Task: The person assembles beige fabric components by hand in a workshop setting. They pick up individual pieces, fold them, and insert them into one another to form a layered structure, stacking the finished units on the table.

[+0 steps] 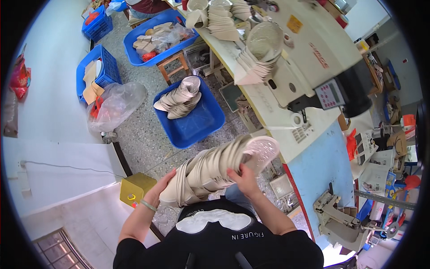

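A long stack of nested beige shoe uppers (204, 170) lies across the front of my body, tilted up toward the right. My left hand (159, 189) grips its lower left end. Near the right end, my right hand (245, 179) clasps the stack with the thumb over the top edge. A pale pinkish, shiny lining (262, 150) shows at the upper right end. Beyond the stack, a blue tub (197, 127) on the floor holds more beige upper stacks (181, 98) at its far left side.
On the right, a sewing machine (309, 58) stands on a pale worktable (268, 105), with further upper stacks (257, 58) on it. Another machine (338, 217) sits on a light-blue surface (320, 163). Blue baskets (112, 67) and a plastic bag (123, 107) stand at the left.
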`<act>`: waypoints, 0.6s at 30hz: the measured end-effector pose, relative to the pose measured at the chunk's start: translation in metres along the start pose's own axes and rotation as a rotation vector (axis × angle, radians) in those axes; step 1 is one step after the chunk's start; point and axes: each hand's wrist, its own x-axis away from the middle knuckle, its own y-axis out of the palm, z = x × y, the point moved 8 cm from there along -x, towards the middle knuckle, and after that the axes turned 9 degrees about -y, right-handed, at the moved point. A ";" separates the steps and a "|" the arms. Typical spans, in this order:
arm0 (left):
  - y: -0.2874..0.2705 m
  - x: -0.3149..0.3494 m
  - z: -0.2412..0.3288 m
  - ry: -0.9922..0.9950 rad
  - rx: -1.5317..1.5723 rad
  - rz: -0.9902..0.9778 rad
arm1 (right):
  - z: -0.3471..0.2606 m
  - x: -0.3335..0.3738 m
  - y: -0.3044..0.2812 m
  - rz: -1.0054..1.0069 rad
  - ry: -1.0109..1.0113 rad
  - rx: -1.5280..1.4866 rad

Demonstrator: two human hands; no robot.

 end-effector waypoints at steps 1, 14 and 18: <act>-0.028 -0.003 0.006 0.032 0.032 0.042 | 0.004 -0.019 0.021 -0.025 0.001 0.007; -0.200 -0.207 0.128 0.035 0.411 -0.011 | 0.231 -0.308 0.123 -0.199 0.266 0.451; -0.247 -0.305 0.179 -0.004 0.432 -0.019 | 0.314 -0.395 0.126 -0.150 0.328 0.525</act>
